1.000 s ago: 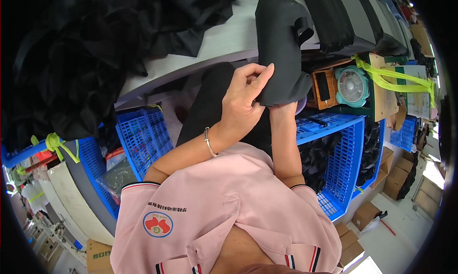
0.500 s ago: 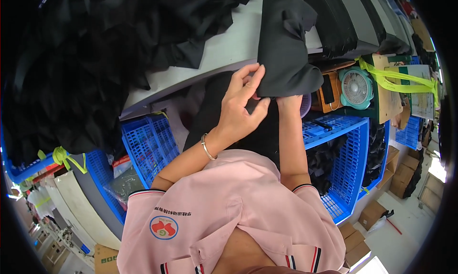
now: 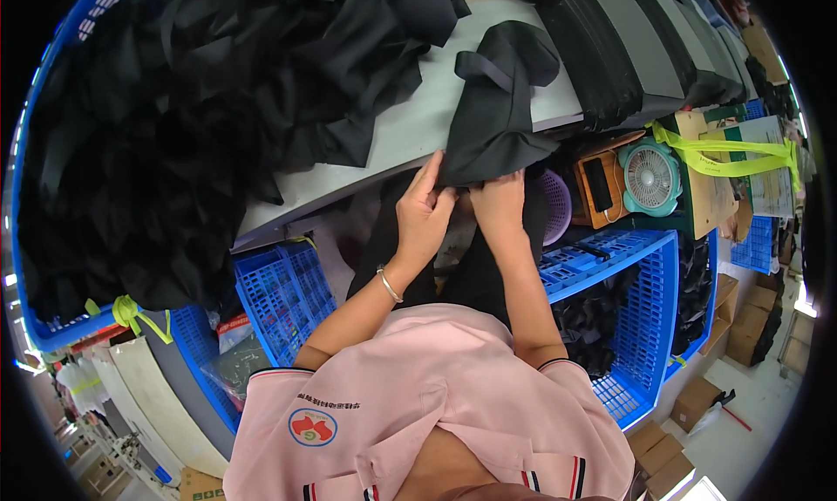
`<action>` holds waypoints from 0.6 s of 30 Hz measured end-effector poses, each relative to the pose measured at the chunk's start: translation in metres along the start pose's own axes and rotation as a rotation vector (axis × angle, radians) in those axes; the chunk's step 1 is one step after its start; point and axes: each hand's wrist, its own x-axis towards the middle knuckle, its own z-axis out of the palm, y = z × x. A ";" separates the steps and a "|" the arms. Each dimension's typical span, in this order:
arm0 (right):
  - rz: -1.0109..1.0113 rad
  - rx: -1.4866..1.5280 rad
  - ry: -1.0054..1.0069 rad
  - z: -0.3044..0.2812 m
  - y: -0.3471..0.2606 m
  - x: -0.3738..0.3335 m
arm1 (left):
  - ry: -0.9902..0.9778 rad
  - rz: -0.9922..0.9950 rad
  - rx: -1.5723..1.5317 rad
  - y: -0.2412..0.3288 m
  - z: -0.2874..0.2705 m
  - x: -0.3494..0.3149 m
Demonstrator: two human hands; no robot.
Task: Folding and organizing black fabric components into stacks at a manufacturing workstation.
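Observation:
A piece of black fabric (image 3: 493, 109) lies partly on the white tabletop (image 3: 410, 109), its near end hanging over the front edge toward me. Its far part is bunched and folded over. My left hand (image 3: 422, 222) pinches the near left corner of the fabric, the index finger stretched along its edge. Beside it, my right hand (image 3: 500, 209) grips the near edge, with its fingertips partly hidden by the cloth. The two hands are a short way apart, just in front of the table's edge.
A large heap of black fabric pieces (image 3: 218, 135) covers the left side. Stacked black and grey panels (image 3: 602, 56) stand at the far right. Near them are a small teal fan (image 3: 652, 177), a phone (image 3: 598, 180), a purple basket (image 3: 556, 209) and a blue crate (image 3: 649, 327).
The fabric has shifted left and turned, its far part folding over differently. Both hands have come lower, and my left hand has closed on its corner. My right hand now shows more.

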 end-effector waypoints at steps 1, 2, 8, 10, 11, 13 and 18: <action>-0.023 -0.266 0.062 -0.003 -0.009 0.000 | -0.004 0.003 0.001 0.000 0.004 0.000; -0.084 -0.425 0.152 0.002 -0.010 0.002 | 0.012 -0.039 -0.005 0.000 0.008 0.000; -0.175 -0.336 0.151 0.004 -0.018 -0.001 | 0.130 -0.097 0.059 0.007 0.013 0.013; -0.183 -0.316 0.126 0.002 -0.020 -0.002 | 0.106 -0.157 0.038 0.007 0.008 0.015; -0.214 -0.278 0.107 0.000 -0.024 -0.004 | 0.083 -0.221 0.018 0.008 0.006 0.017; -0.247 -0.243 0.095 0.001 -0.025 -0.006 | 0.077 -0.278 -0.085 -0.007 0.009 0.019; -0.061 -0.198 0.118 0.016 -0.018 -0.001 | -0.041 -0.413 -0.305 -0.008 0.013 0.007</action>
